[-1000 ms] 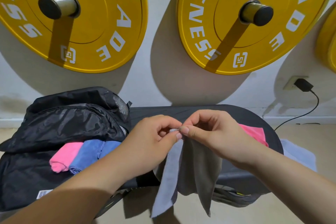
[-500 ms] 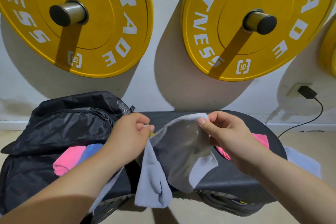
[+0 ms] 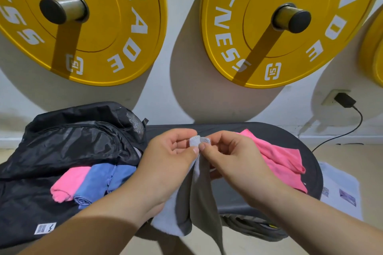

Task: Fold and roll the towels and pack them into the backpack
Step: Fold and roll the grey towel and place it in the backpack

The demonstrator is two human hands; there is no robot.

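Grip: grey towel (image 3: 199, 196) corners pinched together by left hand (image 3: 170, 163) and right hand (image 3: 234, 157).
Towel: hung below the pinch, long axis vertical, over bench (image 3: 223, 127) edge.
Backpack (image 3: 72, 145): leftward; left hand nearer.

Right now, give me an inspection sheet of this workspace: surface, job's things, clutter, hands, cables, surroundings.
Surface: black padded bench.
Job's things: grey towel hangs from both hands; loose pink towel on the bench; rolled pink towel and rolled blue towel side by side in the open backpack.
Clutter: printed sheet on the floor, right of the bench.
Hands: left hand and right hand pinch the grey towel's top edge.
Cables: charger plugged into the wall, cable running down.
Surroundings: yellow weight plates on wall pegs.
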